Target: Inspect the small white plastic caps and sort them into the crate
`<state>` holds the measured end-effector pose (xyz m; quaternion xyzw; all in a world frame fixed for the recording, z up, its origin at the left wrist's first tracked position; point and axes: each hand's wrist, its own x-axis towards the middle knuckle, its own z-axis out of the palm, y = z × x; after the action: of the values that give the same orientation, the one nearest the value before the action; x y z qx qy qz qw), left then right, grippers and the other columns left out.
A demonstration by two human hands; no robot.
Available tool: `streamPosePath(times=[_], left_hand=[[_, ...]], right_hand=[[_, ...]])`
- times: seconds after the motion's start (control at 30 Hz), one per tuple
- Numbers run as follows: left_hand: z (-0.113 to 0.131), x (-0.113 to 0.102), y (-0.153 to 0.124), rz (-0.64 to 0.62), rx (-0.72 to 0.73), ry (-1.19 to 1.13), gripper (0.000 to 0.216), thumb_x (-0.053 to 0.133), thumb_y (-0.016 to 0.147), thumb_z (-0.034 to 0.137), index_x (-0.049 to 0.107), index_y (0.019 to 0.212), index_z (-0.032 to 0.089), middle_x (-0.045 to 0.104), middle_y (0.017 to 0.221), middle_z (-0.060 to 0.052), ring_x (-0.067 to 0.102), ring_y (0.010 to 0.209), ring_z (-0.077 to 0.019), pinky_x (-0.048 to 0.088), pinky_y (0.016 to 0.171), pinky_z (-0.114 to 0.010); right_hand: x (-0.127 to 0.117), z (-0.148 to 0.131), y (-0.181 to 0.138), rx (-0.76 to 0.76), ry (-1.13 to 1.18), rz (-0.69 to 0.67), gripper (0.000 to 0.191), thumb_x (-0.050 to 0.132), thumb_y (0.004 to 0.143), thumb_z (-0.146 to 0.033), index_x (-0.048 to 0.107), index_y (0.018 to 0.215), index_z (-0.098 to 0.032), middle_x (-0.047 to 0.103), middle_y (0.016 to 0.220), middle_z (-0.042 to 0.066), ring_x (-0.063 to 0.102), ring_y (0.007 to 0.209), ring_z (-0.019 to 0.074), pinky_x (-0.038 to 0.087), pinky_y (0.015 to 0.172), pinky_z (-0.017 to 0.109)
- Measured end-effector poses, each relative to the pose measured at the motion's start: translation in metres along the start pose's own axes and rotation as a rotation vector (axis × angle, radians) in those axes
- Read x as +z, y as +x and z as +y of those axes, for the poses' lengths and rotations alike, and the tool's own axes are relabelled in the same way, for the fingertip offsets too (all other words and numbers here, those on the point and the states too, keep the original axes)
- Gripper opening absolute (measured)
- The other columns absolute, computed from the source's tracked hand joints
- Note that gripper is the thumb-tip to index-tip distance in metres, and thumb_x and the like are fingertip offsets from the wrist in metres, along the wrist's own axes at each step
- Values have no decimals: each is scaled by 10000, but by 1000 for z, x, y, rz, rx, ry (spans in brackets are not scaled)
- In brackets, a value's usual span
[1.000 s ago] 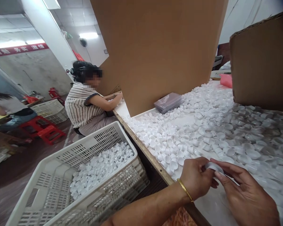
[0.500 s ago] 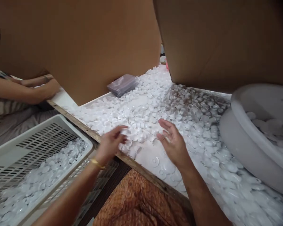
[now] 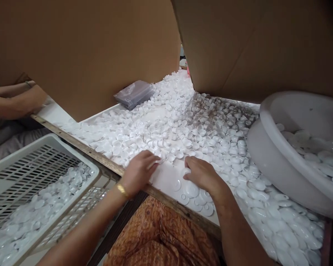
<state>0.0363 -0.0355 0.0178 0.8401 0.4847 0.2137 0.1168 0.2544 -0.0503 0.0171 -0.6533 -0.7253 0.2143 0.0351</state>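
Cups [image 3: 169, 135], probably light, stiff and slick, best taken by the rim, are lying left of the tub [image 3: 256, 147]; the left hand [image 3: 141, 168] is resting half-curled there, hold unclear; the right hand [image 3: 202, 170] is pinching a white piece [image 3: 186, 171].

Readable text, labels, brands, numbers, signs: none. No legible marking on small white pieces [image 3: 169, 125], left cardboard panel [image 3: 100, 48], right cardboard panel [image 3: 252, 44], plastic packet [image 3: 134, 94], crate [image 3: 1, 186] or tub [image 3: 277, 177].

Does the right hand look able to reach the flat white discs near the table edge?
Probably yes: the discs lie close to the right hand, toward the person's body, and nothing visible stands between.
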Motion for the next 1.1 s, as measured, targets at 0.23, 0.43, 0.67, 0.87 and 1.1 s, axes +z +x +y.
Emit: streamPosePath(times=[0.23,0.43,0.67,0.87,1.1], left_hand=[[24,38,37,-78,154,325,143,519,789,128,619,688,143,555,811,-103,513,798,-221,443,662,-339],[28,22,20,219,153,15,169,479,856,214,636,806,177,564,887,-70,520,814,-160,445,691,-277],[30,33,14,262,264,182,175,446,863,148,620,858,157,576,991,-101,525,861,-172,465,661,-261],[37,31,16,301,258,71,182,438,879,189,618,883,160,580,985,-98,551,856,-166,497,713,-295],[41,19,18,221,-221,-562,305,534,826,324,548,1094,180,599,942,-61,598,788,-151,508,660,-270]], right_hand=[[14,5,15,70,777,122,166,505,794,-150,540,946,-208,610,727,1,617,604,140,488,599,287],[20,-15,17,71,1259,29,248,412,812,-64,543,994,-171,638,819,23,644,671,108,541,731,296],[15,-23,11,-15,1364,60,161,551,807,-219,563,954,-153,639,770,11,639,728,124,520,807,327],[18,-23,12,-64,1431,106,356,643,735,-407,558,979,-163,652,807,25,647,773,162,523,803,356],[17,-29,9,-164,1256,233,265,537,813,-321,535,1043,-190,647,880,33,644,805,155,525,788,326]])
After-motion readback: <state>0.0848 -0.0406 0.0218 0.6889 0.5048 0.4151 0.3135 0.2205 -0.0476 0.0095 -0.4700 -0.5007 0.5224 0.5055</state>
